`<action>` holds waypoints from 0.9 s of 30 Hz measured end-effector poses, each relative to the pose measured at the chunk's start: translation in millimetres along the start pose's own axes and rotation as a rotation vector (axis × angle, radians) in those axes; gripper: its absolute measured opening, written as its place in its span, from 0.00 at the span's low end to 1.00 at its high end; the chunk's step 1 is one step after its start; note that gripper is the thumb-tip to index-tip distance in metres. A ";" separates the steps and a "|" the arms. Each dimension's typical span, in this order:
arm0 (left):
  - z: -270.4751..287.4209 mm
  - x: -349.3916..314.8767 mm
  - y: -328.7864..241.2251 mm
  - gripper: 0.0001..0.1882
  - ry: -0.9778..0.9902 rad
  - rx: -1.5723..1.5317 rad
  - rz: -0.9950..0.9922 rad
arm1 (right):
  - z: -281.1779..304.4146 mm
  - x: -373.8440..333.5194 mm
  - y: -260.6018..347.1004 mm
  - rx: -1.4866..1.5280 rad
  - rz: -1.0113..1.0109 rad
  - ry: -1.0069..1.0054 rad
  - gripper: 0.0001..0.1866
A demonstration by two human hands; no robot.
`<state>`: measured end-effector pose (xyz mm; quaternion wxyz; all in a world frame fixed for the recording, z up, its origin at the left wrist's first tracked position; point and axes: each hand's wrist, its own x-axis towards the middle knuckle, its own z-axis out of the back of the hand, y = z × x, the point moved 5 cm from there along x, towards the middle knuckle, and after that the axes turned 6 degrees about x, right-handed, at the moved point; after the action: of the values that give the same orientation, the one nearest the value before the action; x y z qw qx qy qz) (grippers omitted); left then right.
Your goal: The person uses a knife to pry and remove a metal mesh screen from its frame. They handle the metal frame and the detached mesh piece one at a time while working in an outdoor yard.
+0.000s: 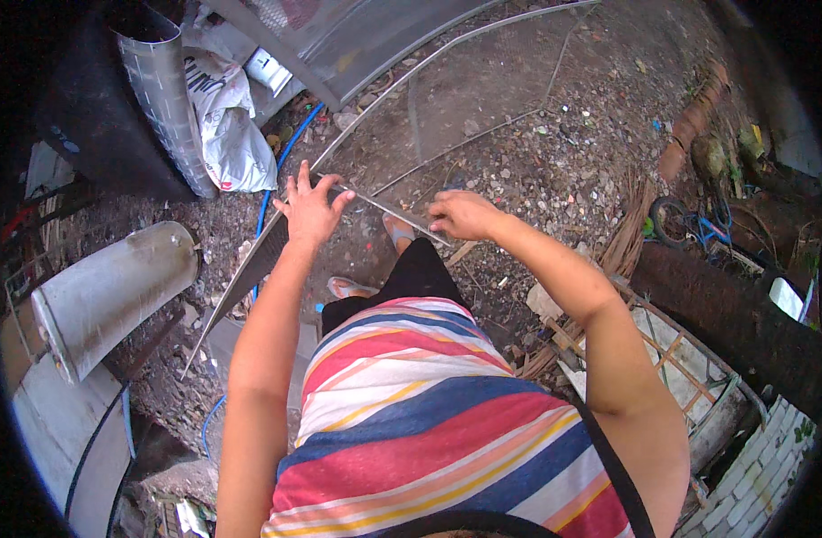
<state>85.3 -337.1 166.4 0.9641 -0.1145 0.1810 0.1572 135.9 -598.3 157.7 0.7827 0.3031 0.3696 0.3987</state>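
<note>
A large screen frame with thin pale metal edges [388,92] and see-through mesh [482,85] stretches from the ground ahead towards my left side. A narrow bar [386,208] crosses in front of my legs. My left hand [310,211] rests by the frame's long edge and the bar's left end, fingers spread and thumb near the bar. Just above the bar's right end, my right hand [465,216] is closed with fingertips curled together. Whatever it pinches is hidden or too small to name. Dark mesh [265,255] hangs below my left hand.
A blue hose [285,148] runs along the ground to the left. Beyond it are a white sack [227,125] and a rolled sheet [160,108]. A dented metal cylinder [119,291] lies left. At right are a small bicycle [693,224], dry sticks [630,229] and a wooden frame [671,359].
</note>
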 end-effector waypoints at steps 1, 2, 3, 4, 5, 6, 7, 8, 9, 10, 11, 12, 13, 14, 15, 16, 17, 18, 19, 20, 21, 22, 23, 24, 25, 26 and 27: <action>0.2 1.9 -2.5 0.23 -0.023 0.004 0.001 | 4.1 -6.8 -2.6 -0.015 0.029 -0.060 0.12; -2.9 1.4 -3.3 0.21 -0.041 0.007 0.005 | 6.3 -15.6 -5.2 -0.005 -0.001 -0.047 0.12; -4.8 0.5 -4.4 0.20 -0.060 0.009 0.012 | 12.8 -25.7 -6.4 0.003 -0.029 -0.032 0.11; -7.0 -0.3 -4.3 0.20 -0.061 0.001 0.029 | 18.1 -38.6 -10.2 0.012 -0.058 -0.017 0.10; -6.3 2.0 -6.9 0.20 -0.068 -0.010 0.038 | 27.2 -63.9 -25.7 -0.011 -0.107 -0.077 0.10; -8.5 0.5 -7.4 0.19 -0.068 -0.022 0.056 | 32.0 -89.6 -39.8 -0.031 -0.153 -0.127 0.10; -12.1 -4.2 -8.7 0.19 -0.078 -0.009 0.065 | 37.6 -100.6 -39.8 -0.043 -0.259 -0.090 0.09; -16.9 -10.1 -16.6 0.18 -0.087 0.002 0.061 | 37.2 -111.4 -40.7 -0.057 -0.300 -0.092 0.09; -19.6 -13.1 -21.6 0.18 -0.097 0.013 0.057 | 38.3 -120.4 -44.2 -0.070 -0.341 -0.093 0.09; -20.3 -9.5 -20.6 0.17 -0.084 -0.002 0.092 | 43.4 -128.3 -53.5 -0.104 -0.373 -0.123 0.09; -18.4 -7.3 -17.3 0.17 -0.098 -0.026 0.095 | 48.8 -139.9 -65.1 -0.139 -0.407 -0.154 0.09; -14.9 -3.4 -9.1 0.17 -0.116 -0.051 0.098 | 56.9 -154.4 -79.3 -0.177 -0.439 -0.189 0.09; -12.4 -1.9 -2.6 0.16 -0.133 -0.077 0.108 | 71.7 -179.3 -99.6 -0.220 -0.493 -0.258 0.09; -12.8 -4.0 4.2 0.17 -0.129 -0.067 0.100 | 92.7 -203.7 -108.5 -0.302 -0.598 -0.348 0.11; -13.6 -5.2 1.0 0.17 -0.123 -0.054 0.076 | 112.5 -240.6 -123.5 -0.262 -0.612 -0.548 0.13; -17.5 -14.6 6.0 0.18 -0.114 -0.024 0.097 | 131.9 -245.3 -110.2 -0.371 -0.816 -0.495 0.15; -17.8 -16.1 2.0 0.18 -0.118 -0.009 0.097 | 146.9 -269.0 -111.2 -0.348 -0.876 -0.635 0.15; -22.3 -15.1 -3.8 0.19 -0.129 0.012 0.081 | 158.7 -289.9 -115.8 -0.319 -0.873 -0.823 0.16; -20.4 -15.4 -13.1 0.21 -0.090 0.005 0.058 | 166.7 -312.5 -122.3 -0.287 -0.850 -1.013 0.18; -19.6 -17.9 -11.1 0.21 -0.086 0.012 0.060 | 181.8 -304.9 -112.4 -0.238 -0.785 -1.066 0.18; -17.7 -16.6 -11.1 0.20 -0.075 -0.003 0.036 | 195.2 -297.7 -106.0 -0.119 -0.623 -1.209 0.17; -12.6 -15.2 -12.3 0.20 -0.052 -0.014 0.013 | 210.1 -288.8 -98.9 -0.087 -0.499 -1.289 0.16; -12.6 -24.8 1.3 0.22 -0.027 -0.004 0.035 | 220.9 -243.1 -63.3 -0.050 -0.430 -1.249 0.15; -9.8 -22.6 2.1 0.23 -0.016 -0.013 0.009 | 233.3 -222.1 -57.6 0.109 -0.274 -1.255 0.14; -7.8 -24.5 8.2 0.24 -0.003 -0.015 0.004 | 238.1 -174.6 -24.7 0.157 -0.130 -1.197 0.14; -8.1 -28.7 9.3 0.26 0.022 -0.006 -0.010 | 233.5 -125.2 25.9 0.193 0.006 -1.136 0.14; -6.8 -31.7 5.8 0.29 0.041 0.002 -0.034 | 227.3 -85.5 56.9 0.217 0.107 -1.043 0.13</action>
<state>53.2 -341.9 171.5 0.9628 -0.1197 0.1988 0.1381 264.6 -683.3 353.7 0.8053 0.5584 -0.0453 0.1939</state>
